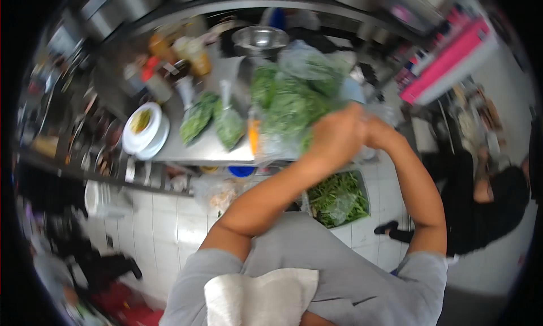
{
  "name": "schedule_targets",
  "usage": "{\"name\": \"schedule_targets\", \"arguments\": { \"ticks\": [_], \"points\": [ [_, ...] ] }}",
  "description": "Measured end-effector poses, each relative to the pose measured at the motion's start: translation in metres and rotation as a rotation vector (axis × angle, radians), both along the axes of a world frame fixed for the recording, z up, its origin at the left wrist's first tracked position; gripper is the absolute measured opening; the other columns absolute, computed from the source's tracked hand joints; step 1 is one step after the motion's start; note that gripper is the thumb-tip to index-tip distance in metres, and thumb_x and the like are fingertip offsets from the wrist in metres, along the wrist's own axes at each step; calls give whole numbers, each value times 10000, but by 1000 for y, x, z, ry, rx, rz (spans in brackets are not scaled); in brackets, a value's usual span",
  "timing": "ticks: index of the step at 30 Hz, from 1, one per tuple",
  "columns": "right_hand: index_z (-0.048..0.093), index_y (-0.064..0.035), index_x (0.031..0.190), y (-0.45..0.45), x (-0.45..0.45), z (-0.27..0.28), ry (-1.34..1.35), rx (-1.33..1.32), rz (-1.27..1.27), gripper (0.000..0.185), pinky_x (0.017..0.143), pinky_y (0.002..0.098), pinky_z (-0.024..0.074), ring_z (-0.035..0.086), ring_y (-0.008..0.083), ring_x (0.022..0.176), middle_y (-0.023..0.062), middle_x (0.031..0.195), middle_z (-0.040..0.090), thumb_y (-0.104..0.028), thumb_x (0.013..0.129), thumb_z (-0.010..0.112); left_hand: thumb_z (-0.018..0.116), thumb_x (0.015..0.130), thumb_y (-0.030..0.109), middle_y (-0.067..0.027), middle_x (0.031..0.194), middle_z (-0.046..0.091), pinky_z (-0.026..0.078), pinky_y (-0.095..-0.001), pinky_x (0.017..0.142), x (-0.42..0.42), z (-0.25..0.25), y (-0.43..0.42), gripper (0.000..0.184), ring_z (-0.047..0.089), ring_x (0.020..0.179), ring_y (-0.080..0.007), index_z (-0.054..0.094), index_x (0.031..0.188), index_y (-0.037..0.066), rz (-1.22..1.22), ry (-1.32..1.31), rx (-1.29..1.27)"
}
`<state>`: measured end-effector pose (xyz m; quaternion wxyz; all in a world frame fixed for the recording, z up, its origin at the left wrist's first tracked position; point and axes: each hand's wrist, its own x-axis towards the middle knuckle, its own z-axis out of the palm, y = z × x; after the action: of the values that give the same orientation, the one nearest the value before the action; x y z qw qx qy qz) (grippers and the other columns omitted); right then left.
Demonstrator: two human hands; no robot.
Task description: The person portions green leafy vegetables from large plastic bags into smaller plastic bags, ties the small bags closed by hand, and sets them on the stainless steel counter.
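Note:
My left hand (339, 131) and my right hand (378, 131) are close together at the right front edge of the steel table (209, 150). Both are smeared by motion, and whatever lies between their fingers cannot be made out. Just left of them is a large clear plastic bag of green leaves (294, 102). Two smaller tied bags of greens, one on the left (198, 119) and one nearer the middle (229, 125), lie on the table. An orange object (253, 136) shows beside the large bag.
White plates (148, 134) with yellow-green food stand at the table's left, near bottles (155, 82). A metal bowl (260, 38) is at the back. Below the table is a crate of greens (339, 198). A person in black (486, 213) sits at the right.

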<state>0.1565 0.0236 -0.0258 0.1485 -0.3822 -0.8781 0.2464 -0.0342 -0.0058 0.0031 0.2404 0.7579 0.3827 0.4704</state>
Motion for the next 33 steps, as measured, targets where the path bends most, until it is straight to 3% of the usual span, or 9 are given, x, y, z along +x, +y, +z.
{"name": "schedule_targets", "arguments": {
  "ticks": [3,6,10,13,16,24,26,29,33],
  "points": [
    [646,-32,861,-42,-10,73,111,55,-514,173,667,324,472,608,218,726,40,817,653,-191,793,644,537,808,87,-157,624,566,427,-363,514,-21,11,13,69,563,542,-290,542,829,22,32,-30,-14],
    [628,1,868,-58,6,49,558,181,-904,226,649,306,465,596,201,706,65,755,632,-218,813,638,530,795,108,-171,673,595,440,-445,577,-31,20,13,90,576,623,-364,544,835,28,-27,-17,-99],
    [587,2,860,-43,-2,-20,359,656,-1216,345,651,336,459,599,201,728,102,775,621,-327,783,661,518,784,74,-173,730,586,441,-422,623,-26,34,2,105,569,676,-339,550,863,13,-32,102,-181],
    [564,-7,934,-38,9,-43,463,-259,-1090,359,694,357,458,601,248,779,135,836,623,-337,805,621,511,746,-56,-140,864,546,466,-350,672,-4,48,-12,203,567,814,-273,563,930,11,-90,-78,323],
    [545,-12,987,-34,3,-65,820,84,-1016,331,698,355,456,601,275,771,150,823,628,-313,847,555,511,752,-32,-169,879,557,457,-391,707,43,25,-10,210,572,809,-338,561,954,-7,-349,-8,251],
    [535,-26,878,-49,-20,-22,838,-226,-1152,234,541,288,393,472,110,589,25,657,521,-258,871,497,460,777,11,-285,1167,457,360,-432,947,74,-83,47,289,404,1122,-436,484,1041,-104,-285,579,-245],
    [564,-94,903,-47,-23,-19,986,-183,-1030,146,406,213,230,297,25,477,-78,591,385,-224,862,515,473,787,35,-272,1280,395,368,-476,948,67,-86,34,424,355,1210,-421,436,1199,-59,-330,589,-244],
    [556,-76,859,-45,-29,-33,862,-86,-939,134,450,206,261,329,25,521,-70,615,407,-203,869,515,430,865,130,-123,1484,149,349,-583,938,65,-91,24,508,217,1332,-387,302,1345,25,-295,979,-317],
    [544,-61,832,-62,-50,-27,834,-79,-829,149,490,202,286,361,24,567,-63,642,435,-191,893,505,425,887,212,-115,1464,219,393,-600,854,71,-146,28,515,213,1340,-355,315,1367,62,-186,1058,-321]
  ]
}}
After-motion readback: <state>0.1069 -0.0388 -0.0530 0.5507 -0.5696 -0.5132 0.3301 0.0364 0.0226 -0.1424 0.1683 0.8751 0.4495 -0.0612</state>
